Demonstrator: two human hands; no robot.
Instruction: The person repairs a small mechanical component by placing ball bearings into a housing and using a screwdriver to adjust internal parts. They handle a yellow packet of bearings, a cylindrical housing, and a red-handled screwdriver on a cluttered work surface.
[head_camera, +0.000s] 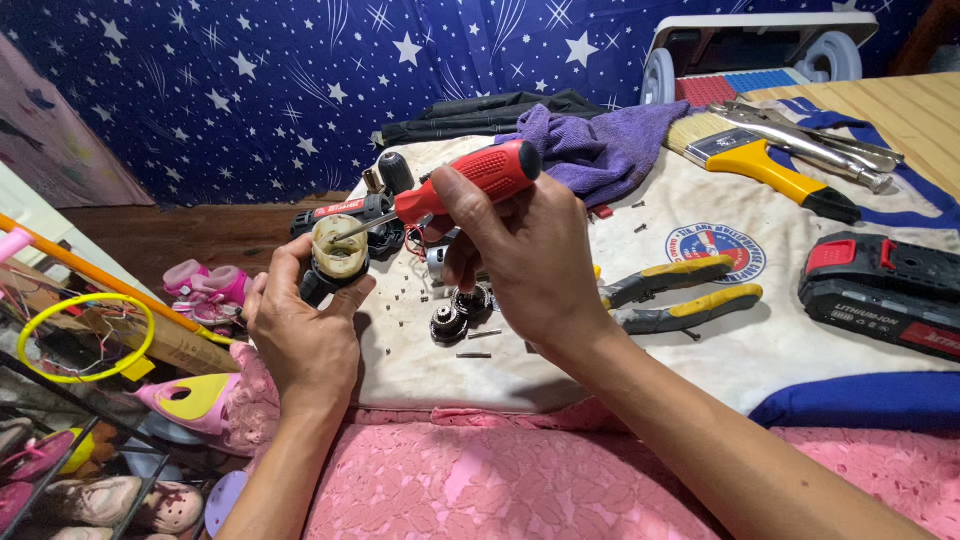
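Note:
My left hand (300, 325) grips a small round cream-coloured gear housing (340, 250), its open end facing up. My right hand (525, 255) holds a red-handled screwdriver (470, 180), and its metal tip reaches into the housing's open top. Both hands hover over a stained white cloth (700, 330). Just below my right hand lie small dark gear parts (450, 320) and loose pins. A black and red drill body (350, 215) lies behind the housing.
Yellow-handled pliers (680, 290) lie right of my hand. A black and red battery pack (885, 290) sits at the right edge. A yellow-handled brush (760, 160), metal locking pliers (810, 135) and a purple rag (600, 145) lie further back. Shoes on a rack (110, 500) stand lower left.

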